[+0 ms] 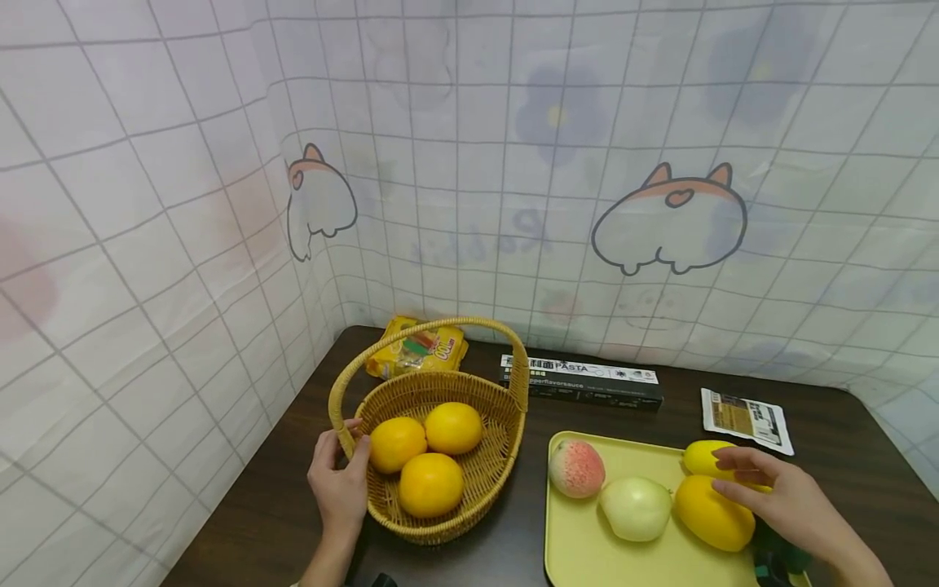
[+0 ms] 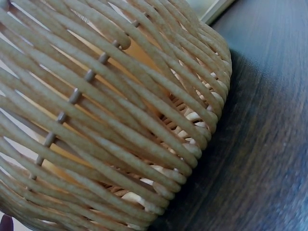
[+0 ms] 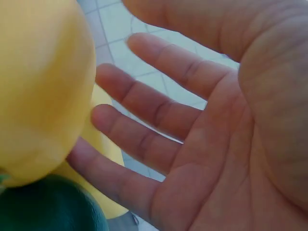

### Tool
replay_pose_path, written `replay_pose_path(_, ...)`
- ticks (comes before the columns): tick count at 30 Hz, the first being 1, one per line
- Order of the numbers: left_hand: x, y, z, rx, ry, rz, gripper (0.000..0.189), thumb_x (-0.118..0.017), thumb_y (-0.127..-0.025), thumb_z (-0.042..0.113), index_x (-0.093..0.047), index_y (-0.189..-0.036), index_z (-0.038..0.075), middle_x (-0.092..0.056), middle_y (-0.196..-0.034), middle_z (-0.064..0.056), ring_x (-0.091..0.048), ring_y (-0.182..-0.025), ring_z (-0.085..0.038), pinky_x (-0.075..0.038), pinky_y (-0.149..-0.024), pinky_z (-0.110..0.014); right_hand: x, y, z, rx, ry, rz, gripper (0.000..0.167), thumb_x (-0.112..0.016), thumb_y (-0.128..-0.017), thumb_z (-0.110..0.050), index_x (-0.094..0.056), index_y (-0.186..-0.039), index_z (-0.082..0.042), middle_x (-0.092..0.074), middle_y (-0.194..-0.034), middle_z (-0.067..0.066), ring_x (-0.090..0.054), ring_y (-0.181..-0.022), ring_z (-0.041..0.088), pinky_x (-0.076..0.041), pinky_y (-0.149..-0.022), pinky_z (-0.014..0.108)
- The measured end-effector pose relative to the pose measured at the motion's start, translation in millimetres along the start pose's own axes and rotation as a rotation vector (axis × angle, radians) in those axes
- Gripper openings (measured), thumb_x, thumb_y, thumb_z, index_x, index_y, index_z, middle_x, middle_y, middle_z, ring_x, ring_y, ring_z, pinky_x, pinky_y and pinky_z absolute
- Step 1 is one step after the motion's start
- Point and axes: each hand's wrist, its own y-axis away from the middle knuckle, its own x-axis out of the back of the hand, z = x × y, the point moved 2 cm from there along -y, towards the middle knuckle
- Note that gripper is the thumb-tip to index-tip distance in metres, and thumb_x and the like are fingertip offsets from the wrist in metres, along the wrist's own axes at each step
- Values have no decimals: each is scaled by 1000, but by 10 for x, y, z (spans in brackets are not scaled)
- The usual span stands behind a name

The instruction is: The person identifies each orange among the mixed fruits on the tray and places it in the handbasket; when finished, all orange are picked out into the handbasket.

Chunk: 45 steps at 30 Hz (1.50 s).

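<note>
My left hand (image 1: 339, 481) grips the left rim of a woven wicker basket (image 1: 506, 481), at the foot of its tall handle (image 1: 433, 324). Three orange-yellow round fruits (image 1: 431, 485) lie inside the basket. Its slatted side (image 2: 110, 110) fills the left wrist view, where the grip is out of sight. Over the right part of a yellow tray (image 1: 587, 562), my right hand (image 1: 795, 497) holds nothing, fingers spread and slightly bent. Close to those fingers is a plump yellow mango-like fruit (image 1: 714, 514), with a lemon-like fruit (image 1: 704, 459) behind it.
The tray also bears a peach (image 1: 577, 469) and a pale green fruit (image 1: 636, 509); a dark green round thing (image 3: 53, 207) sits by the mango-like fruit. Along the back lie a yellow snack packet (image 1: 418, 349), a black pasta box (image 1: 579, 381) and a flat sachet (image 1: 747, 420).
</note>
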Motion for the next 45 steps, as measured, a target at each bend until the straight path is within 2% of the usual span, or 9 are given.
replay_pose_path(5, 6, 6, -14, 11, -4, -1, 16, -66, -86, -7, -69, -102, -7, -60, -93, -24, -57, -83, -12, -43, -77, -15, 2, 20, 43, -8, -51, -91, 56, -71, -88, -37, -58, -129, -1, -63, -124, 18, -66, -97, 14, -53, -74, 23)
replay_pose_path(7, 7, 10, -27, 11, -6, 1, 17, -66, -85, -7, -69, -102, -6, -60, -94, -23, -57, -83, -12, -43, -77, -14, -2, 29, 44, 5, -91, -130, 57, -71, -89, -33, -56, -131, 2, -61, -127, 21, -67, -99, 17, -53, -74, 22)
replay_pose_path(12, 11, 17, -37, 0, -14, 6, 17, -67, -85, -7, -69, -102, -4, -61, -95, -22, -59, -84, -15, -44, -78, -14, -34, 16, 36, 70, -181, -218, 55, -69, -91, -25, -52, -132, 8, -58, -128, 27, -66, -100, 11, -53, -76, 21)
replay_pose_path(17, 12, 12, -30, 9, -8, 2, 16, -66, -85, -8, -69, -101, -5, -61, -96, -22, -58, -85, -19, -43, -78, -14, -79, -13, 39, 124, -230, -298, 54, -66, -94, -22, -48, -134, 9, -56, -129, 29, -60, -101, -4, -51, -79, 20)
replay_pose_path(21, 9, 8, -28, 19, -11, -4, 16, -67, -86, -7, -68, -102, -6, -61, -96, -22, -58, -85, -17, -43, -77, -15, -105, -27, 52, 116, -272, -361, 56, -62, -96, -21, -44, -137, 12, -53, -131, 32, -56, -102, -11, -50, -80, 19)
replay_pose_path(26, 3, 5, -25, 21, -16, -3, 17, -67, -85, -8, -68, -102, -6, -61, -95, -22, -57, -85, -15, -43, -77, -15, -135, -36, 58, 85, -297, -416, 57, -60, -97, -22, -41, -139, 12, -54, -130, 30, -57, -100, -6, -51, -78, 21)
replay_pose_path(30, -4, 3, -20, 21, -18, -3, 17, -67, -85, -9, -68, -102, -6, -61, -96, -22, -58, -84, -14, -43, -77, -14, -166, -28, 37, 126, -300, -461, 54, -57, -99, -21, -42, -139, 11, -54, -130, 27, -56, -100, -2, -50, -77, 23)
replay_pose_path(37, -8, 3, -13, 13, -20, 1, 16, -67, -85, -8, -68, -101, -6, -61, -96, -21, -58, -83, -12, -43, -77, -14, -221, -32, 16, 196, -172, -469, 45, -57, -99, -24, -51, -135, 1, -56, -131, 21, -50, -102, -5, -45, -79, 22)
replay_pose_path(45, -3, 3, -9, 40, -39, -2, 17, -67, -85, -8, -69, -101, -3, -61, -96, -20, -58, -86, -17, -43, -76, -13, -256, -47, 12, 97, -169, -476, 47, -57, -98, -29, -53, -134, 1, -59, -125, 15, -53, -93, 5, -44, -76, 26)
